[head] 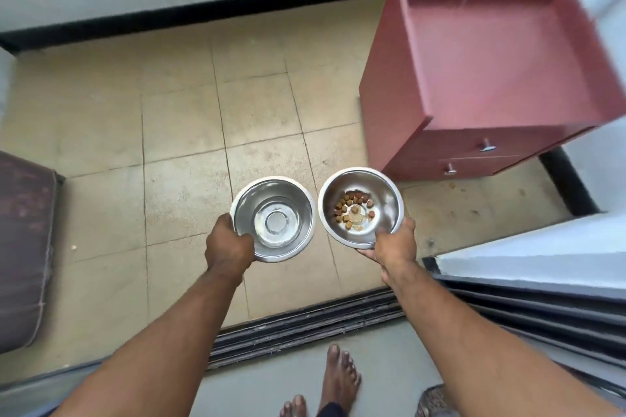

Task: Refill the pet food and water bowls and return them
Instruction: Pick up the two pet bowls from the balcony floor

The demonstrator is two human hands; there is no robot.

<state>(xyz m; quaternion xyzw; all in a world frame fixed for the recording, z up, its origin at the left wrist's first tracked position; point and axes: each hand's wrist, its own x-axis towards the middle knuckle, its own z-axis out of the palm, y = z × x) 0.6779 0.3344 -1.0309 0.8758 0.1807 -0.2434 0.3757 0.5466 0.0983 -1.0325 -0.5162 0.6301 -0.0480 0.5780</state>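
My left hand (230, 244) is wrapped tight on the water bowl (273, 218) and my right hand (394, 242) on the food bowl (360, 206), both held over the floor (169, 132), so a tilt could spill them.

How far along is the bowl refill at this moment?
Done: both bowls are picked up. In hand: the left hand holds a steel bowl whose water I cannot make out; the right hand holds the other bowl, with only a little kibble. Left: set both on the tiled floor.
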